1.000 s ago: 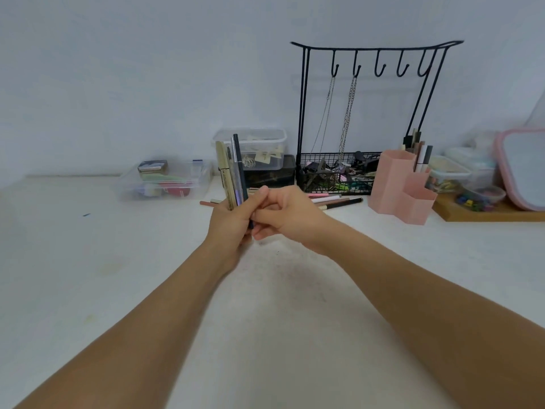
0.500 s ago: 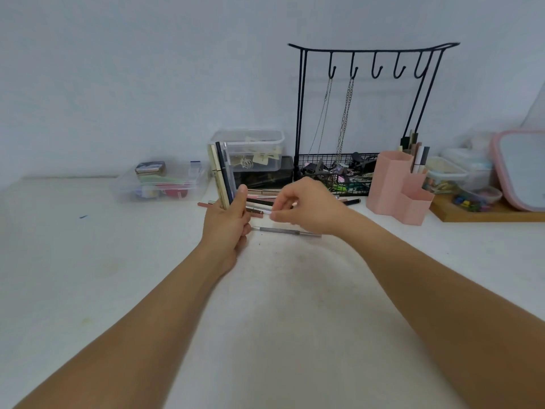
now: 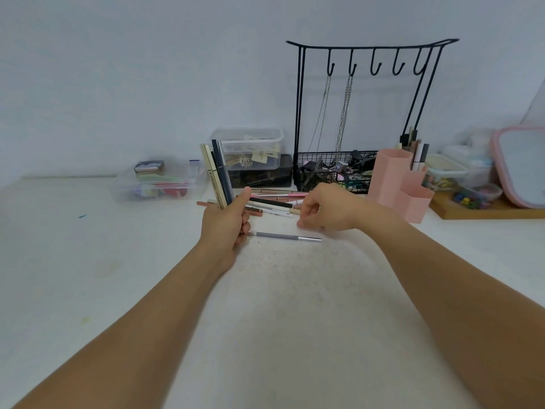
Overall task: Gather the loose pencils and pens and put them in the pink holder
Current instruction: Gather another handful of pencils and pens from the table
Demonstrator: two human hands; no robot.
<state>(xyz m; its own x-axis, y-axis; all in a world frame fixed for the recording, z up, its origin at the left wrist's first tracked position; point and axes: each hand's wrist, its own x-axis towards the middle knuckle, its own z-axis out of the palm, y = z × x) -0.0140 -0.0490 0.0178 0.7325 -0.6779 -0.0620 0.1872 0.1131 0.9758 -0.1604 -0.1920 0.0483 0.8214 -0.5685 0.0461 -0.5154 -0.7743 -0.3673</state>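
Note:
My left hand (image 3: 225, 222) grips an upright bundle of pens and pencils (image 3: 218, 169), gold and dark ones, at the middle of the white table. A grey pencil (image 3: 284, 237) lies flat just right of that hand. Behind it lies a pile of loose pens and pencils (image 3: 274, 202), pink, black and white. My right hand (image 3: 327, 208) hovers low over the right end of the pile with fingers loosely curled and nothing in them. The pink holder (image 3: 392, 178) stands to the right with a few pens (image 3: 418, 154) upright in it.
A black wire rack (image 3: 365, 54) with hooks, chains and a cluttered basket stands behind the pile. Clear plastic boxes (image 3: 159, 184) sit at the back left and a stacked clear box (image 3: 250, 146) at centre. A pink-framed mirror (image 3: 519, 166) and a wooden tray (image 3: 483, 212) are at the far right.
My right hand left the bundle and moved right and down over the loose pens. The grey pencil on the table came into view. My left hand kept its grip.

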